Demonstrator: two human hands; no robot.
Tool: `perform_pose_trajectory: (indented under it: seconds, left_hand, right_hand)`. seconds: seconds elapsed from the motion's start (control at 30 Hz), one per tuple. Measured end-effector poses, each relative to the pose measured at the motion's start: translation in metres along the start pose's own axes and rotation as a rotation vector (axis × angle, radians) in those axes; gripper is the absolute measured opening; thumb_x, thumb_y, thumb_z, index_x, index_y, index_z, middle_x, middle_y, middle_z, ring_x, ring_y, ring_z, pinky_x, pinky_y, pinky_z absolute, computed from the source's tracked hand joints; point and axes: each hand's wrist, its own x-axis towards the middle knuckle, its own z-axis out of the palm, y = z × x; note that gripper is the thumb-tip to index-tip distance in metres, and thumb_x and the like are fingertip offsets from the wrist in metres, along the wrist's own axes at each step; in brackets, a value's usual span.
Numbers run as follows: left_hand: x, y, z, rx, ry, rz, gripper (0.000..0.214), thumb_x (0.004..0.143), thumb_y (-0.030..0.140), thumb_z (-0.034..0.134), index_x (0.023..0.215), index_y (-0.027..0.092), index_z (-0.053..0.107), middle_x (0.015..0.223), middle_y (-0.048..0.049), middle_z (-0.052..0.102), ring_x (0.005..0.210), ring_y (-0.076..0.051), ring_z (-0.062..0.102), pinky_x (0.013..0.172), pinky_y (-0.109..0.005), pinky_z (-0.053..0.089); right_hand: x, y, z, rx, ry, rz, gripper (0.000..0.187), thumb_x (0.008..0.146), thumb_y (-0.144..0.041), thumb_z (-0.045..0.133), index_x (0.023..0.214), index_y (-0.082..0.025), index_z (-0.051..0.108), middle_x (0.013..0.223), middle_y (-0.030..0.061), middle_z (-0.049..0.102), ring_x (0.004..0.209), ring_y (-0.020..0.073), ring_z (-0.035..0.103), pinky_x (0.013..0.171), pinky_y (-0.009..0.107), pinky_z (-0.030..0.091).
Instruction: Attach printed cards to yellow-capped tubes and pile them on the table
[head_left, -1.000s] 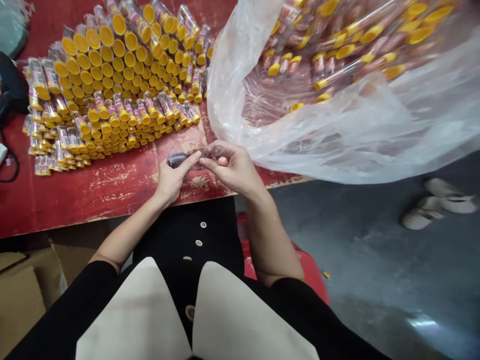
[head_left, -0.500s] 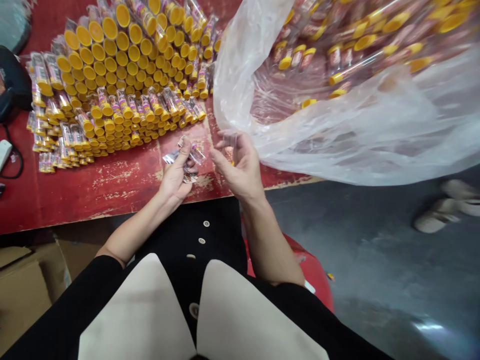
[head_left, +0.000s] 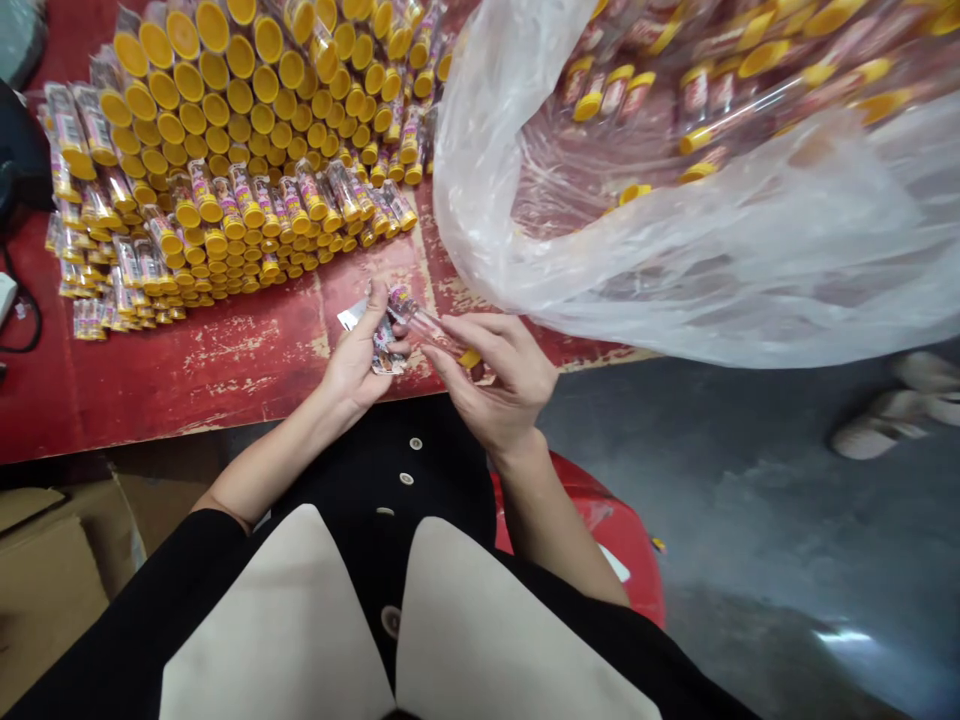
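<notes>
My left hand [head_left: 354,362] is closed around a small bunch of printed plastic sleeves [head_left: 385,355], its thumb lying on top. Between the fingertips of my right hand [head_left: 504,385] is a clear tube [head_left: 433,326] with a yellow cap [head_left: 469,358] at the near end. The tube's far end points at the left fingers, where a purple printed sleeve [head_left: 401,298] shows around or against it; I cannot tell how far on it sits. Both hands are just above the table's front edge.
Labelled tubes with yellow caps [head_left: 240,95] are stacked at the back left of the red table [head_left: 187,370]. A clear plastic bag [head_left: 675,290] holding loose capped tubes [head_left: 619,90] spreads to the right. Someone's shoes [head_left: 885,425] and a red stool [head_left: 630,560] are below.
My right hand has turned and closed on the tube, now slanting toward the left hand. The left hand keeps hold of the sleeves and has shifted slightly right in view.
</notes>
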Motion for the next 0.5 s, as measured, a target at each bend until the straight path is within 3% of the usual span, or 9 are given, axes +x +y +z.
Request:
perform_pose_trajectory:
  seconds: [0.2,0.37,0.5]
  left_hand:
    - [-0.007,-0.003,0.000,0.013,0.012,0.009,0.031,0.075,0.031,0.085,0.077,0.014,0.058,0.070,0.0049,0.056,0.050,0.000,0.049,0.041,-0.010,0.029]
    - [-0.010,-0.005,0.000,0.003,0.013,0.009,0.032,0.073,0.030,0.086,0.080,0.014,0.059,0.069,0.0059,0.057,0.047,0.001,0.048,0.039,-0.010,0.030]
    - [-0.009,-0.001,0.001,-0.018,0.046,0.011,0.032,0.073,0.029,0.087,0.083,0.015,0.059,0.069,0.0067,0.058,0.047,0.002,0.049,0.039,-0.009,0.030]
  right_hand:
    - [-0.005,-0.009,0.001,-0.105,0.131,0.102,0.031,0.085,-0.028,0.074,0.116,-0.027,0.074,0.096,0.0059,0.063,0.090,0.0184,0.067,0.081,0.036,0.060]
    - [-0.006,-0.009,0.001,-0.023,0.147,0.079,0.035,0.082,-0.023,0.077,0.116,-0.030,0.074,0.098,0.0051,0.065,0.089,0.0173,0.067,0.078,0.034,0.059]
    - [-0.012,-0.007,-0.001,-0.025,0.113,0.091,0.037,0.089,-0.022,0.067,0.124,-0.030,0.070,0.106,0.0073,0.063,0.099,0.0203,0.067,0.085,0.040,0.060]
